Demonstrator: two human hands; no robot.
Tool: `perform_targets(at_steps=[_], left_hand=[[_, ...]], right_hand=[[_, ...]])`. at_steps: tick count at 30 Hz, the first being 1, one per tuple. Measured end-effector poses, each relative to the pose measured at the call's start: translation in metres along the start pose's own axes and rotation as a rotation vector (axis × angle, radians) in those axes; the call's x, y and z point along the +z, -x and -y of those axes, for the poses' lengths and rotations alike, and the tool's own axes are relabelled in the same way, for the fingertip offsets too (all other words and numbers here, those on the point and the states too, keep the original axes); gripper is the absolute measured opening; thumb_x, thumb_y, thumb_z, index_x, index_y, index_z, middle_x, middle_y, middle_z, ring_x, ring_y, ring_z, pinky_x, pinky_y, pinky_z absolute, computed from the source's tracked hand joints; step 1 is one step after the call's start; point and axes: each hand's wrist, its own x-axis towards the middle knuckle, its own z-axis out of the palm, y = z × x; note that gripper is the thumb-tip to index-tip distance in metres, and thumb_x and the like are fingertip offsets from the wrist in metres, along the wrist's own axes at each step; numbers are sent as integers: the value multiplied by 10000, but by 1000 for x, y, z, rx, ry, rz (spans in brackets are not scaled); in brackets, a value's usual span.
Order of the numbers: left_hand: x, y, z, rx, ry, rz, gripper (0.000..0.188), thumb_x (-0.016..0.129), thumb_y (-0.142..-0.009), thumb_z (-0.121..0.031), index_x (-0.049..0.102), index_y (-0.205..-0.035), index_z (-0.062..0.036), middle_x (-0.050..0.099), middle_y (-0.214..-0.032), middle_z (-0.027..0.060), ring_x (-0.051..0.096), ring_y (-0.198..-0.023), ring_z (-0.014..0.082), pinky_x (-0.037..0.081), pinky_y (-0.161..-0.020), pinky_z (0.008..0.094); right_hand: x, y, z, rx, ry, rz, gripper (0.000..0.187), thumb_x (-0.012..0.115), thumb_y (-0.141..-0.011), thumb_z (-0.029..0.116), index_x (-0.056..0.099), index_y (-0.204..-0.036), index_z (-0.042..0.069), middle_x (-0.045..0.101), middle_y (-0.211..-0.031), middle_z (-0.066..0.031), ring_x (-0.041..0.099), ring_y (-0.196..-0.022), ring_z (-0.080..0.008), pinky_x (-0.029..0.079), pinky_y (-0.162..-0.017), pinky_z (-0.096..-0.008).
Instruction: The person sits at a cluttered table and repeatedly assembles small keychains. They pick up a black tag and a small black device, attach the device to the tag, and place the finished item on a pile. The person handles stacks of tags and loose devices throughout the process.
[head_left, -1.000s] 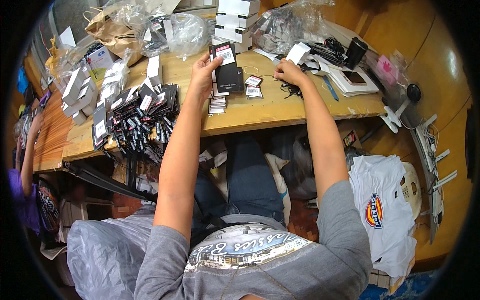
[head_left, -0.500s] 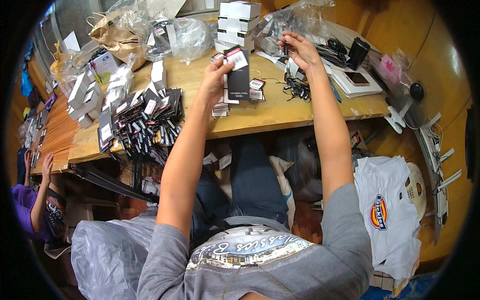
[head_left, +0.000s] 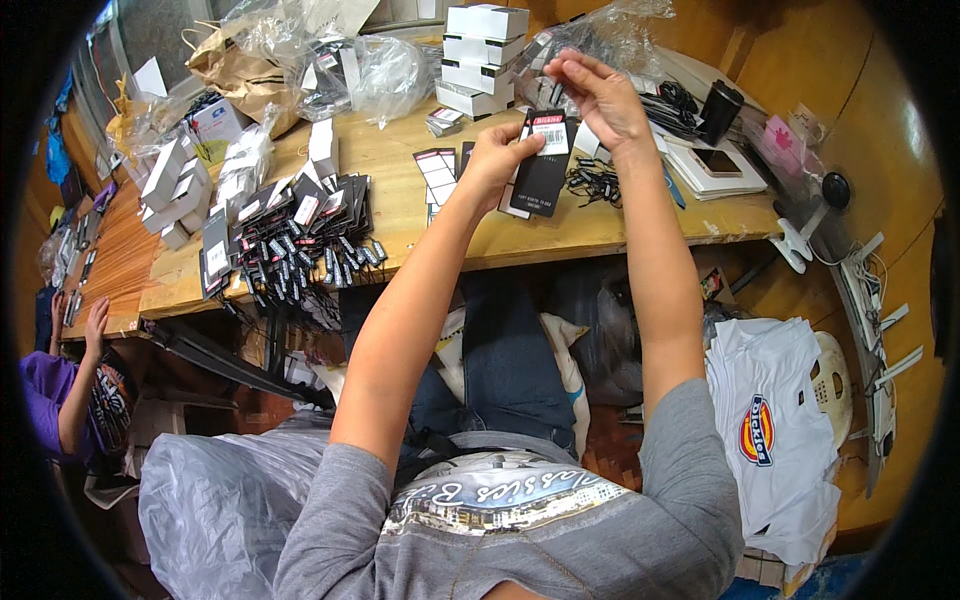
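My left hand (head_left: 497, 163) is closed on a few black hang tags (head_left: 540, 188), the front one bearing a red strip and a white barcode label. Just above their top end, my right hand (head_left: 608, 108) pinches a small dark tag string (head_left: 556, 95); whether it passes through the tags cannot be made out. Below that hand lies a tangle of black tag strings (head_left: 592, 182). White-labelled cards (head_left: 436, 172) rest left of my left hand. Farther left is a large heap of black hang tags (head_left: 300, 225) with strings and fasteners attached.
White boxes (head_left: 483, 50) are stacked at the back, beside clear plastic bags (head_left: 390, 75). A phone (head_left: 716, 162) lies on papers at the right, near a black cup (head_left: 719, 108). More white boxes (head_left: 175, 190) stand left. Another person's hand (head_left: 97, 325) shows at far left.
My left hand has moved right with the hang tags, bringing them under my right hand. My right hand has shifted slightly left. Cards on the table have come into view left of my left hand.
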Motion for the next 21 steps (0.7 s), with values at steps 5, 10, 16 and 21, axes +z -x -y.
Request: perform_targets(at_steps=[5, 10, 16, 21], left_hand=[[-2, 4, 13, -73, -142, -39, 293, 595, -723, -89, 524, -970, 51, 581, -797, 78, 540, -645, 101, 450, -564, 221], [3, 5, 15, 62, -63, -73, 391, 598, -722, -88, 469, -1067, 46, 569, -877, 76, 528, -726, 88, 440, -630, 214], [26, 17, -16, 9, 259, 220, 262, 571, -731, -75, 519, -966, 28, 561, -863, 68, 538, -740, 110, 457, -651, 237], [18, 32, -16, -33, 173, 201, 262, 568, -738, -89, 514, -953, 51, 567, -847, 74, 540, -721, 113, 446, -656, 236]], right_hand=[[-14, -8, 27, -104, -95, -27, 142, 541, -746, 11, 554, -881, -31, 576, -821, -150, 571, -776, -226, 475, -702, -314], [-16, -4, 37, -124, -104, -25, 128, 526, -751, -5, 540, -874, -35, 574, -818, -158, 568, -776, -247, 475, -697, -330], [-1, 20, 19, 56, -144, 49, 136, 548, -750, 50, 553, -885, 30, 584, -860, -144, 551, -781, -210, 447, -736, -286], [9, 46, 20, -17, -173, -31, 131, 537, -759, 40, 551, -887, 20, 584, -856, -130, 557, -827, -211, 455, -772, -323]])
